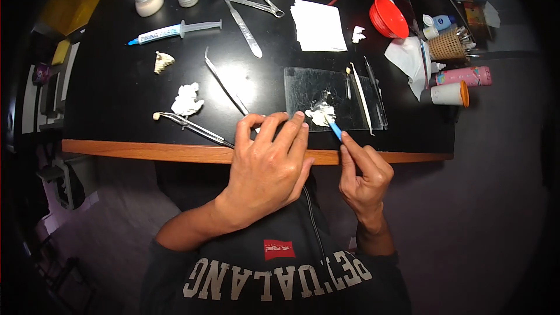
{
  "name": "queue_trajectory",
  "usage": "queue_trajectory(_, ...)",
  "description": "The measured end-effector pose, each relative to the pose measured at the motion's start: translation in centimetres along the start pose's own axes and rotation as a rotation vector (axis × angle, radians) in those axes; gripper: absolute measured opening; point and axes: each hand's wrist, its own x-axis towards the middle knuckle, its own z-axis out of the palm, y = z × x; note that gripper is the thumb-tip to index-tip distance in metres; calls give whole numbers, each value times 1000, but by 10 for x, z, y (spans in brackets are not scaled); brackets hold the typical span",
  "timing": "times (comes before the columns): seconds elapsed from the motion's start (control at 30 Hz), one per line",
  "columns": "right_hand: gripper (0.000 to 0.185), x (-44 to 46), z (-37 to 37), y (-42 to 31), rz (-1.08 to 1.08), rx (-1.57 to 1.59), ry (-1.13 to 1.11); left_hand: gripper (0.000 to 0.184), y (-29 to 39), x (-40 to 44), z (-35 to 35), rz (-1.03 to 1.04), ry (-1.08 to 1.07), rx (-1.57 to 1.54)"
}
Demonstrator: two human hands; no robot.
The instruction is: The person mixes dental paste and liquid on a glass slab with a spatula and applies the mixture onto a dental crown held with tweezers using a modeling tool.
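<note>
One stretch of wooden edge [326, 157] shows between right hand [366, 181], pinching blue stick [335, 130], and left hand [268, 163], curled; its hold unclear.

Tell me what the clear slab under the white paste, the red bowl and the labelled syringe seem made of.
Clear slab: probably glass, perhaps acrylic; smooth and see-through, dark tabletop showing beneath. Red bowl: likely glossy plastic, evenly coloured with bright highlights. Syringe: apparently plastic, its plunger looking translucent.

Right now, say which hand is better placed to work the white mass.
Probably the right hand: it grips the blue tool reaching the white mass; the left hand is just beside it.
</note>
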Motion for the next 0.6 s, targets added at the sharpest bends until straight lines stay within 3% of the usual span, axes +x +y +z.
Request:
queue_trajectory(0.2,35,-3,6,6,14,65,2,51,-2,-2,-46,34,45,-81)
queue_trajectory(0.27,36,-4,6,7,-4,73,29,44,-16,-1,-87,42,175,-86)
queue_trajectory(0.37,37,-7,8,12,-34,71,10,25,-78,26,-146,108,498,152)
queue_trajectory(0.4,37,-7,10,12,-38,92,33,24,-96,34,-159,-56,557,175)
queue_trajectory(0.47,36,-4,8,8,-33,92,40,42,-150,55,-175,-357,528,124)
queue_trajectory(0.53,36,-3,10,10,-49,74,56,74,-213,68,-172,-393,438,226)
queue_trajectory(0.6,37,-4,9,9,-35,80,107,99,-258,79,-163,-538,316,20)
